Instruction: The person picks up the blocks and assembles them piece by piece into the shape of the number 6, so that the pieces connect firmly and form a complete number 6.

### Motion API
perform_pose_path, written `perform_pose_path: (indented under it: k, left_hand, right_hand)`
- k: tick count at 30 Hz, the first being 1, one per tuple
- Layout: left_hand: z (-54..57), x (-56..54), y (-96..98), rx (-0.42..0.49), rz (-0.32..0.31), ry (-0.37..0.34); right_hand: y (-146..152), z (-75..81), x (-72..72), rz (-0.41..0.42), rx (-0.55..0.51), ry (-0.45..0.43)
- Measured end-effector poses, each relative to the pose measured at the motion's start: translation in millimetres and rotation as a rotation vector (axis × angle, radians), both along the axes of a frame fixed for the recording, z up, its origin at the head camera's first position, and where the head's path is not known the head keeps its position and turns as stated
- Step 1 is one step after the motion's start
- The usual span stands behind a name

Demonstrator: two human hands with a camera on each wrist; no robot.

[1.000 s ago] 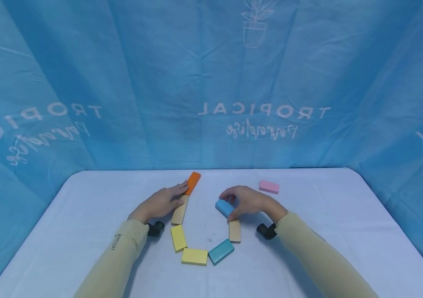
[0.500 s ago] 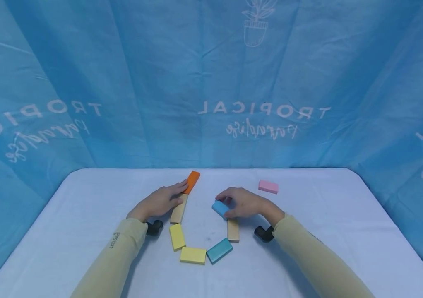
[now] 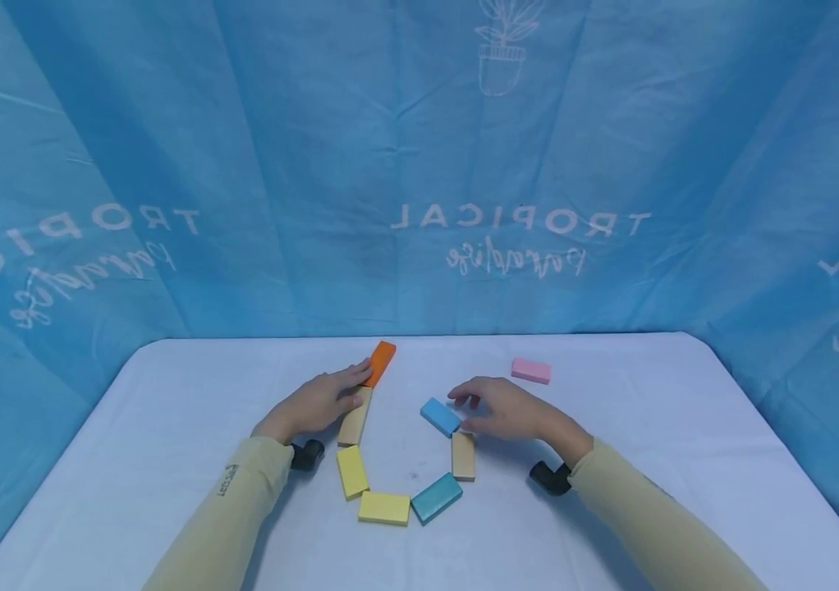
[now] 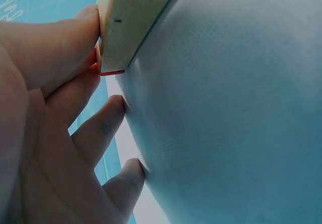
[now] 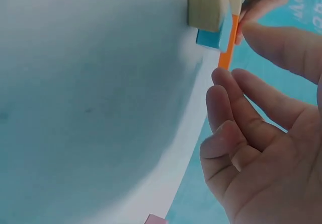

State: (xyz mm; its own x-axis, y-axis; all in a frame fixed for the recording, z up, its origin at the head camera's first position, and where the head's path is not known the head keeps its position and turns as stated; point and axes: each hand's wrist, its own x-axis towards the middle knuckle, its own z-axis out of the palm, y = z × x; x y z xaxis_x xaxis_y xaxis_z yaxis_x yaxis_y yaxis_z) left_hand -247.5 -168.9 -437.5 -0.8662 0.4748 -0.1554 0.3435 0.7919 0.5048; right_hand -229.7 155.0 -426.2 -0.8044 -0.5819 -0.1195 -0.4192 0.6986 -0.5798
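Note:
My left hand [image 3: 319, 404] lies over the left side of a curved row of blocks, fingers extended. Its fingertips touch the orange block [image 3: 382, 361], and its thumb touches the plain wooden block [image 3: 355, 420], also seen in the left wrist view as a wooden block [image 4: 133, 20]. Just right of the light blue block [image 3: 440, 417], my right hand [image 3: 504, 409] hovers with loosely bent fingers and nothing between them. The right wrist view shows a gap between thumb and fingers. The blue block's near end meets a second wooden block [image 3: 463, 456].
Two yellow blocks, one at the left [image 3: 352, 472] and one at the front [image 3: 384, 508], continue the row, with a teal block [image 3: 437, 498] beside them. A pink block [image 3: 531, 370] lies apart at the back right. A blue printed curtain [image 3: 419, 164] stands behind the white table [image 3: 612, 525].
My right hand has let go of the light blue block and drawn back to the right. The blue block was turned and shifted slightly left before that. My left hand stays in place.

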Motion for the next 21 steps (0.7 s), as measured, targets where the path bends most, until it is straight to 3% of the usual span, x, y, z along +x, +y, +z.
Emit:
perform_pose_path:
  k: [16,21]
  left_hand:
    - [2.3,2.6,-1.6,0.002,-0.002,0.013]
    - [2.4,2.6,-2.0,0.0,-0.007,0.01]
  right_hand:
    - [45,2.6,18.4,-0.137,-0.069,0.195]
    - [54,0.4,20.3,-0.271,-0.067,0.216]
